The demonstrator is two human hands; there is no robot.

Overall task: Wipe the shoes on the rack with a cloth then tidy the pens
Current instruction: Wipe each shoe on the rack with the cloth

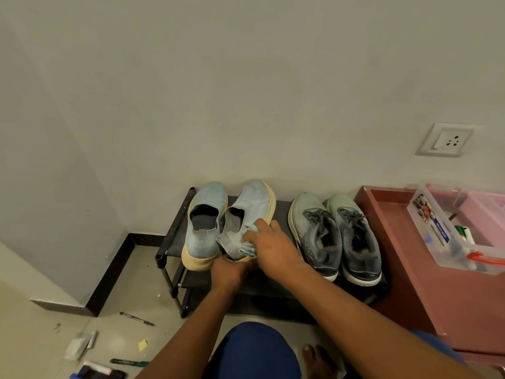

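A black shoe rack [175, 231] stands against the wall with two pairs on top. On its left are light blue slip-on shoes: one [205, 225] lies flat, the other [251, 209] is tilted. My left hand [228, 270] grips the heel of the tilted shoe from below. My right hand [270, 247] presses a pale blue cloth [250, 248] against that shoe's side near the heel. Grey-green lace-up sneakers [336, 236] sit on the rack's right half. Two pens lie on the floor: a black one [136, 319] and a green-tipped one [128, 362].
A reddish-brown cabinet [404, 242] stands right of the rack, carrying a clear plastic box [434, 228] of small items and a pink tray [486, 212]. A white pouch [79, 347], a yellow scrap and a dark case lie on the floor at lower left. A wall socket [445, 139] is on the right.
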